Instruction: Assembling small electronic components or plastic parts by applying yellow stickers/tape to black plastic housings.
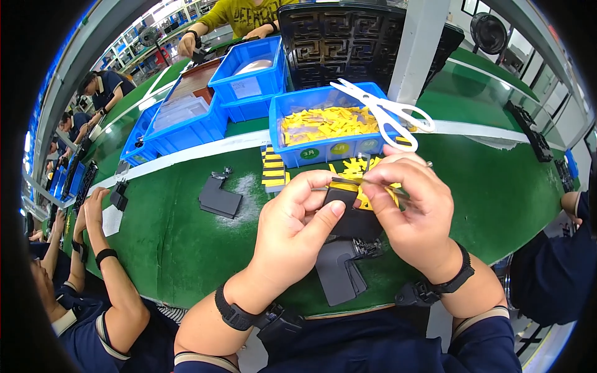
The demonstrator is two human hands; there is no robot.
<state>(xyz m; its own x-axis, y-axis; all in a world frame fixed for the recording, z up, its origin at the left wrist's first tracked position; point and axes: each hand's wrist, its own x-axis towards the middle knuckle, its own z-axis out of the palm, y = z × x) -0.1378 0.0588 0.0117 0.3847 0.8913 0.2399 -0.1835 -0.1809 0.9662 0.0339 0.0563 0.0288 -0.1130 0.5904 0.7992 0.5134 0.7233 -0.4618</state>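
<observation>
My left hand (289,227) is closed round a flat black L-shaped part (356,225), thumb pressed on its face. A yellow strip (344,186) shows along the part's upper edge. My right hand (420,208) pinches at that same edge, fingertips together; what lies between them is too small to make out. Just beyond my fingers is a loose heap of small yellow pieces (353,168). Below my hands, close to the table's near edge, rests a stack of similar black parts (336,273). More black parts (221,200) lie to the left.
A blue bin (280,137) of yellow pieces stands beyond my hands, with white scissors (379,112) across its right corner. Black-and-yellow striped strips (272,168) sit beside it. More blue bins (193,127), a metal post (420,50) and a black patterned tray (339,50) stand farther back. Co-workers flank the green table (180,242).
</observation>
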